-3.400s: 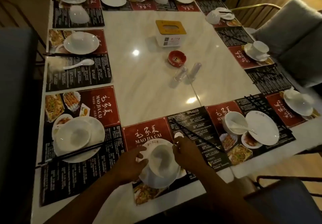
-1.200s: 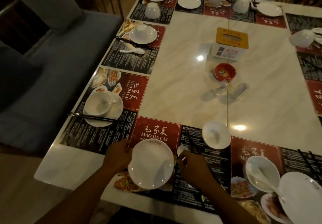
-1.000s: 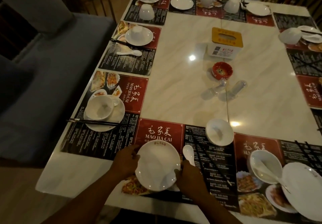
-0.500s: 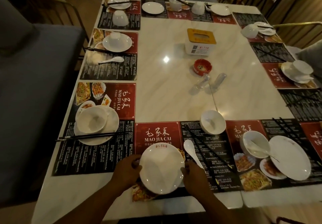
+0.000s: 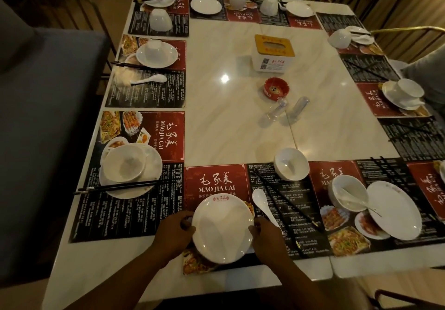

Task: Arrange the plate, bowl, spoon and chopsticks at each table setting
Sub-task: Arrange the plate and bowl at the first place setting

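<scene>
White porcelain fills the near middle of the head view. The plate (image 5: 222, 227) lies on the near end of a red-and-black placemat (image 5: 216, 179), close to the near edge of the table (image 5: 240, 129), and both hands are on it. The left hand (image 5: 172, 235) curls its fingers round the plate's left rim, and the right hand (image 5: 269, 237) pinches the right rim. I cannot tell in this dim light whether the plate rests flat or is raised a little.

Just right of the plate lies the spoon (image 5: 262, 203), scoop end far and handle running near, towards the right hand. Further right, the chopsticks (image 5: 286, 201) slant across the mat's black half from far-left to near-right. The bowl (image 5: 291, 164) stands upright at the mat's far right corner, well apart from the plate.

I judge this setting to be only partly done. The plate is being squared up, while the bowl, spoon and chopsticks are yet to be brought into order around it.

The setting on the left (image 5: 127, 167) looks nearer to finished, with a bowl on a plate and chopsticks across the near rim (I see no spoon there). The neighbour on the right has a second bowl (image 5: 348, 193) holding a spoon beside its own plate. The far places look scattered, with some bowls upturned, so most of the table seems left to do.
</scene>
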`<state>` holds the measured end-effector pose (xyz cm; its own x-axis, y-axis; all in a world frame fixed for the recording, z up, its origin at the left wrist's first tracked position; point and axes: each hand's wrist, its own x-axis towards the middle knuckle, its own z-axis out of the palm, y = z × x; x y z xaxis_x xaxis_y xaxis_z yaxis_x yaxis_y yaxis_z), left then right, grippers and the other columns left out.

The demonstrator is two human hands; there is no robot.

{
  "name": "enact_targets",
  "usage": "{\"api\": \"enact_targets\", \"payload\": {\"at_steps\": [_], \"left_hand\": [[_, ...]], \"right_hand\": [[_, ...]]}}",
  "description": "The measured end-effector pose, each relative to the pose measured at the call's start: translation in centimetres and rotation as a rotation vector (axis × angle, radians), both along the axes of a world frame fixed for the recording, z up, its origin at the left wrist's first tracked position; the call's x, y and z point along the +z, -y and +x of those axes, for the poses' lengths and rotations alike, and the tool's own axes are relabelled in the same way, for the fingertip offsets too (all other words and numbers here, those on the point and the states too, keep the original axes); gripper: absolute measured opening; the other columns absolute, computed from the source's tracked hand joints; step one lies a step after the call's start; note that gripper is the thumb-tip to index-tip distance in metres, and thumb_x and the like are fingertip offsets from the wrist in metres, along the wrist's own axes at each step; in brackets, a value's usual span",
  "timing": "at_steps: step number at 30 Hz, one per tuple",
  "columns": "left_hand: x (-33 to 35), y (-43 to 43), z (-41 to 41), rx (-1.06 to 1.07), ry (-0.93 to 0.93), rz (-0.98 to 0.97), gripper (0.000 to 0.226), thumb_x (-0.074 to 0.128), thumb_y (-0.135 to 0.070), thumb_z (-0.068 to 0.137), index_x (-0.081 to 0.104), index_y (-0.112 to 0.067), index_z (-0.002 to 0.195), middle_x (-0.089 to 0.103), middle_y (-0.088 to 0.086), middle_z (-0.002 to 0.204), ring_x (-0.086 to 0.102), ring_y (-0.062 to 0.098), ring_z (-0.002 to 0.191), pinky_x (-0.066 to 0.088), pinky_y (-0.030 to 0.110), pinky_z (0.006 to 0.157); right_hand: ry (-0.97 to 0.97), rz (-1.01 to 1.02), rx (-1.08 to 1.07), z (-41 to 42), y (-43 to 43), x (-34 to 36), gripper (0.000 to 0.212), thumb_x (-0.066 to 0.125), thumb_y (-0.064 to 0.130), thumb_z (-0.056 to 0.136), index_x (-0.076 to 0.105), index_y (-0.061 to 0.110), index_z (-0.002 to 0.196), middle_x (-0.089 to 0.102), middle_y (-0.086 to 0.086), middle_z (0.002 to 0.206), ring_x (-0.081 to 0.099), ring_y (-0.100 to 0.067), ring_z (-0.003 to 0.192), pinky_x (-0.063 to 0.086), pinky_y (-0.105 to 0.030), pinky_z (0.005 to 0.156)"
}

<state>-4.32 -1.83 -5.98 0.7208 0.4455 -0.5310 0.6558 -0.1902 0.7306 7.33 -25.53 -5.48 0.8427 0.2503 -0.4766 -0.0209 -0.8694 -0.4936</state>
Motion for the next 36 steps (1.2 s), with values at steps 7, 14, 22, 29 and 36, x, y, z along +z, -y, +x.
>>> {"api": "enact_targets", "payload": {"at_steps": [7, 14, 22, 29, 36], "left_hand": [[0.6, 0.7, 0.4, -0.035, -0.004, 0.154, 0.027, 0.071, -0.019, 0.087, 0.063, -0.04, 0.102, 0.056, -0.025, 0.086, 0.056, -0.003, 0.083, 0.042, 0.014, 0.065], [2.7, 3.6, 4.1, -0.034, 0.133, 0.44, 0.024, 0.072, -0.014, 0.085, 0.066, -0.027, 0.103, 0.055, -0.016, 0.085, 0.053, 0.0, 0.078, 0.036, 0.011, 0.067], [4.4, 10.8, 10.0, -0.125, 0.085, 0.212, 0.014, 0.065, -0.022, 0.091, 0.072, -0.029, 0.101, 0.067, -0.019, 0.084, 0.063, -0.004, 0.073, 0.043, 0.006, 0.064], [3.9, 15.5, 13.7, 0.076, -0.035, -0.039, 0.011, 0.069, -0.03, 0.089, 0.072, -0.024, 0.098, 0.074, -0.005, 0.092, 0.071, 0.007, 0.077, 0.06, 0.027, 0.077], [4.4, 16.0, 14.7, 0.293, 0.029, -0.284, 0.006, 0.07, -0.019, 0.09, 0.074, -0.021, 0.086, 0.076, 0.002, 0.076, 0.075, 0.017, 0.07, 0.063, 0.039, 0.066]], "right_hand": [[0.079, -0.044, 0.04, 1.4, 1.3, 1.4, 0.013, 0.058, 0.025, 0.098, 0.057, 0.028, 0.085, 0.059, 0.015, 0.074, 0.056, 0.001, 0.068, 0.038, -0.01, 0.059], [0.22, -0.231, 0.166, 6.8, 6.2, 2.5, 0.005, 0.061, 0.024, 0.09, 0.063, 0.021, 0.092, 0.067, 0.004, 0.089, 0.064, -0.014, 0.079, 0.056, -0.032, 0.071], [0.048, -0.117, 0.271, 8.5, 7.3, 1.4, 0.017, 0.07, 0.029, 0.078, 0.064, 0.018, 0.089, 0.066, 0.003, 0.087, 0.064, -0.015, 0.079, 0.055, -0.031, 0.07], [-0.103, 0.051, 0.24, 9.8, 8.5, 1.9, 0.014, 0.065, 0.025, 0.089, 0.067, 0.02, 0.102, 0.068, 0.005, 0.098, 0.063, -0.011, 0.09, 0.053, -0.026, 0.08], [-0.115, 0.225, 0.376, 10.0, 7.9, 3.2, 0.013, 0.064, 0.027, 0.091, 0.069, 0.025, 0.103, 0.069, 0.013, 0.093, 0.064, -0.001, 0.084, 0.05, -0.015, 0.073]]}}
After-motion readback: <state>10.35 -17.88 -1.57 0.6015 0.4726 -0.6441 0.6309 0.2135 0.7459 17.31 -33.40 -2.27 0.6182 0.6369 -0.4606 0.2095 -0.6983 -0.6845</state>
